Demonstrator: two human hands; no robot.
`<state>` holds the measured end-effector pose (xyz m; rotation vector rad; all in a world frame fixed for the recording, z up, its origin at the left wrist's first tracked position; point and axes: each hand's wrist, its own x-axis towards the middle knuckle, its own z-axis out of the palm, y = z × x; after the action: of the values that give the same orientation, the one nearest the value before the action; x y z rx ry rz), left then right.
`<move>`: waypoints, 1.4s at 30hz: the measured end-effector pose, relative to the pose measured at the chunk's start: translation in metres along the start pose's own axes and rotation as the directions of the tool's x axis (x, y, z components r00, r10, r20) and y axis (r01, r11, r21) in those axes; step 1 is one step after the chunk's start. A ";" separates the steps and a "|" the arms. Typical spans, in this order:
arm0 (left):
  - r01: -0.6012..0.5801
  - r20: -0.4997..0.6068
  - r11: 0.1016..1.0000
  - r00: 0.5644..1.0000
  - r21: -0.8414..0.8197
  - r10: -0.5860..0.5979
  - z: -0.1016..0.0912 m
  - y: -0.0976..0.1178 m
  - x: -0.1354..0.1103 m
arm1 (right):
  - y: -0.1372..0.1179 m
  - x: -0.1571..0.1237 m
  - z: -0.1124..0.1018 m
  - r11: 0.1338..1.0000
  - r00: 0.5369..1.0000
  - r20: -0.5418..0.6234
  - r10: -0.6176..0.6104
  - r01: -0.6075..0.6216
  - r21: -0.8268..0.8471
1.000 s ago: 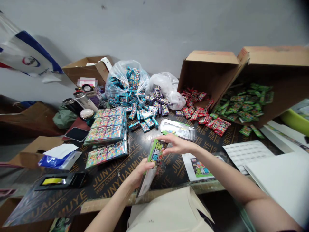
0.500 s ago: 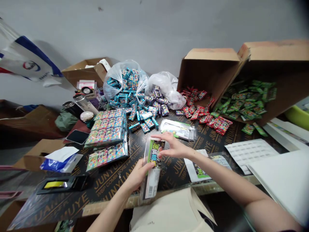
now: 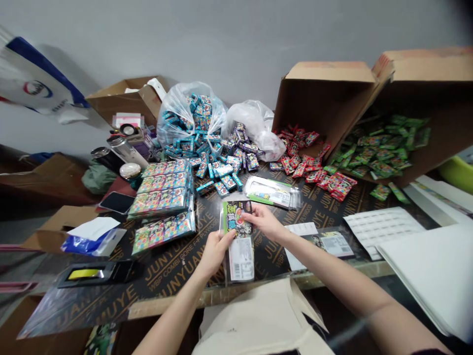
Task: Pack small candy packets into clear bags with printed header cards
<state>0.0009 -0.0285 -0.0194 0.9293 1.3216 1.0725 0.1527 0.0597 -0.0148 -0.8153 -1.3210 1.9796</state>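
I hold a clear plastic sleeve with a green printed card (image 3: 238, 236) over the dark tabletop (image 3: 166, 276). My left hand (image 3: 213, 250) grips the sleeve's left edge, fingers closed on it. My right hand (image 3: 264, 220) pinches its upper right corner. The sleeve faces me, its white barcode label at the bottom. Just beyond my right hand lies a stack of empty clear sleeves (image 3: 272, 193).
Filled multicoloured packs (image 3: 162, 197) are stacked at left. Behind are bags of blue boxes (image 3: 192, 128) and purple boxes (image 3: 244, 148), plus tipped cartons spilling red packets (image 3: 303, 158) and green packets (image 3: 380, 148). White sheets (image 3: 380, 224) lie right; a black tape dispenser (image 3: 92, 274) sits front left.
The sleeve has turned from edge-on to facing me and come down toward the table. Both hands have moved slightly closer together on it.
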 end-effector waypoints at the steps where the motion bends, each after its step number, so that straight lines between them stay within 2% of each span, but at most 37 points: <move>1: -0.003 -0.021 1.000 1.000 -0.030 0.002 0.000 -0.001 0.003 | 0.002 -0.003 -0.002 0.999 0.997 0.051 0.053 -0.053 0.007; 3: -0.015 -0.069 0.997 0.998 -0.074 0.010 0.000 -0.004 0.008 | 0.009 -0.011 -0.006 0.986 0.969 0.183 0.168 -0.168 -0.015; 5: -0.020 -0.091 0.997 0.996 -0.075 0.013 -0.001 -0.008 0.013 | 0.018 -0.019 -0.011 0.973 0.946 0.230 0.229 -0.223 -0.055; 11: 0.007 0.109 0.989 0.994 -0.146 0.009 0.005 -0.020 0.017 | 0.028 -0.024 -0.031 0.984 0.989 0.087 0.119 -0.106 -0.141; 13: 0.023 0.161 0.988 0.987 -0.153 0.002 0.009 -0.023 0.018 | 0.027 -0.020 -0.034 0.989 0.999 -0.007 0.051 -0.052 -0.138; 15: 0.005 0.166 0.986 0.986 -0.164 0.023 0.012 -0.023 0.021 | 0.027 -0.018 -0.034 0.986 0.993 -0.112 -0.046 0.027 -0.166; 19: -0.117 0.029 0.966 0.991 -0.229 0.127 0.012 -0.020 0.028 | 0.029 -0.018 -0.028 0.964 0.986 -0.119 -0.119 0.086 -0.253; 22: -0.134 -0.047 0.969 0.991 -0.209 0.127 0.017 -0.021 0.026 | 0.023 -0.018 -0.019 0.982 0.962 -0.234 -0.142 0.108 -0.152; 25: -0.134 -0.046 0.960 0.991 -0.246 0.126 0.031 -0.020 0.020 | 0.012 -0.016 -0.007 0.990 0.892 -0.434 -0.127 0.139 -0.003; 26: -0.143 -0.079 0.944 0.989 -0.297 0.124 0.037 -0.018 0.018 | 0.010 -0.016 -0.002 0.986 0.862 -0.490 -0.131 0.164 0.026; 28: -0.184 -0.223 0.882 0.970 -0.435 0.093 0.047 -0.011 0.015 | 0.007 -0.016 0.007 0.970 0.805 -0.575 -0.147 0.232 0.077; 29: -0.206 -0.305 0.839 0.951 -0.503 0.050 0.052 -0.007 0.014 | 0.007 -0.017 0.011 0.960 0.792 -0.595 -0.136 0.255 0.120; 31: -0.211 -0.382 0.766 0.923 -0.607 -0.049 0.057 0.001 0.013 | 0.006 -0.021 0.018 0.936 0.797 -0.597 -0.089 0.272 0.223; 34: -0.115 -0.293 0.738 0.949 -0.665 -0.116 0.053 0.008 0.014 | 0.005 -0.029 0.023 0.910 0.837 -0.545 -0.055 0.266 0.317; 37: -0.030 -0.209 0.785 0.970 -0.619 -0.127 0.039 0.012 0.015 | 0.003 -0.035 0.024 0.902 0.890 -0.453 -0.052 0.237 0.362; 40: 0.040 -0.150 0.846 0.979 -0.531 -0.140 0.022 0.017 0.012 | 0.004 -0.037 0.022 0.905 0.943 -0.332 0.008 0.134 0.403; 42: 0.048 -0.116 0.898 0.987 -0.438 -0.109 0.013 0.023 0.008 | 0.007 -0.036 0.019 0.924 0.955 -0.292 0.046 0.071 0.376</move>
<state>0.0118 -0.0133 0.0012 0.4697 1.1507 1.3182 0.1596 0.0196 -0.0096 -0.8636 -0.7313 1.9267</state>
